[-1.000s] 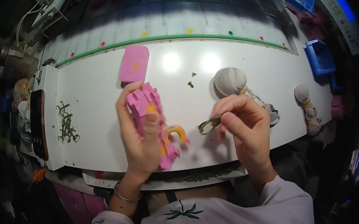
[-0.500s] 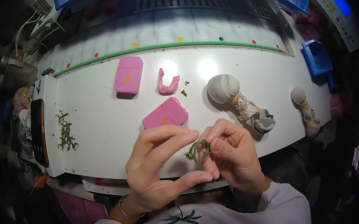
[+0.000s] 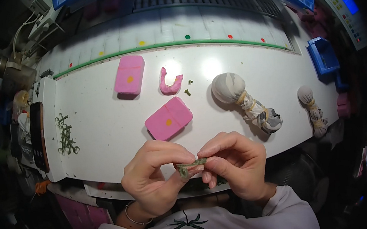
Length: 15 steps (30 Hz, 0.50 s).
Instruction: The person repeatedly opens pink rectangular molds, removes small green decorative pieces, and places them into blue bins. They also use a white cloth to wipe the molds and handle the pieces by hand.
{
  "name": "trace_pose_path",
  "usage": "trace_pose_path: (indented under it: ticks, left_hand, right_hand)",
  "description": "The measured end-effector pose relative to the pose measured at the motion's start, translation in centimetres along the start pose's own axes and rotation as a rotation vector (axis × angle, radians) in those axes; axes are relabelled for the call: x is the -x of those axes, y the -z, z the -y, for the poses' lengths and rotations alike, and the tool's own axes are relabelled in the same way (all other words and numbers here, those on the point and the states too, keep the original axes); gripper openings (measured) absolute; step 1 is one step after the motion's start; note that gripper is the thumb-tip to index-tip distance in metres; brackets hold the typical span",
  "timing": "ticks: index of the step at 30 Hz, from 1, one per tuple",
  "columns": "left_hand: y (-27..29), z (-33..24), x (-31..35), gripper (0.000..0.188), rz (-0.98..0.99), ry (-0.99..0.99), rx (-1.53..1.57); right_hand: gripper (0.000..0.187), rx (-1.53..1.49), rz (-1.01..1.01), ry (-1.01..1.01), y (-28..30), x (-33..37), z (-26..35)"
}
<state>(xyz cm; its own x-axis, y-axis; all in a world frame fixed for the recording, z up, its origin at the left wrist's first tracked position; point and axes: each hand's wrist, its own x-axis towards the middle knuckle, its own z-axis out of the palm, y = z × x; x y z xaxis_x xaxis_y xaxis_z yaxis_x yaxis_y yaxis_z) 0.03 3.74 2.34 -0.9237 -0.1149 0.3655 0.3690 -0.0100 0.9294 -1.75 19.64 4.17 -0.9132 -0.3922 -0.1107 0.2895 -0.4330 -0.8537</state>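
At the table's near edge, both my hands pinch a small green ring (image 3: 191,163) with a textured band. My left hand (image 3: 154,174) grips one side between thumb and fingers. From the other side, my right hand (image 3: 238,166) is closed on it with the fingertips, partly hiding it. Just beyond lies a pink block (image 3: 168,119) with a yellow dot. Farther off are a second pink block (image 3: 129,75), a pink U-shaped piece (image 3: 170,83) and two tiny green bits (image 3: 187,92).
Right of my hands lies a cloth-wrapped bundle (image 3: 229,88) tied with bands; a smaller bundle (image 3: 306,96) is beyond it. Several small green pieces (image 3: 66,135) lie at the left beside a phone (image 3: 38,136). A green-edged belt (image 3: 164,45) runs across the back. A blue bin (image 3: 323,56) stands right.
My left hand has closed onto the ring, which was held only by the right. The ring has turned flatter and moved lower. The belt's coloured dots have shifted.
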Motion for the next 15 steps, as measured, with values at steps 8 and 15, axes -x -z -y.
trace_pose_path:
  ticks: [8,15]
  left_hand:
    - [0.5,-1.6,0.0,0.027,0.064,-0.082,-0.222]
    - [-0.1,-1.5,-0.1,0.029,0.056,-0.074,-0.229]
  right_hand:
    - [0.019,0.333,0.032,0.129,-0.2,0.0,-0.3]
    - [0.019,0.317,0.035,0.163,0.0,-0.1,-0.4]
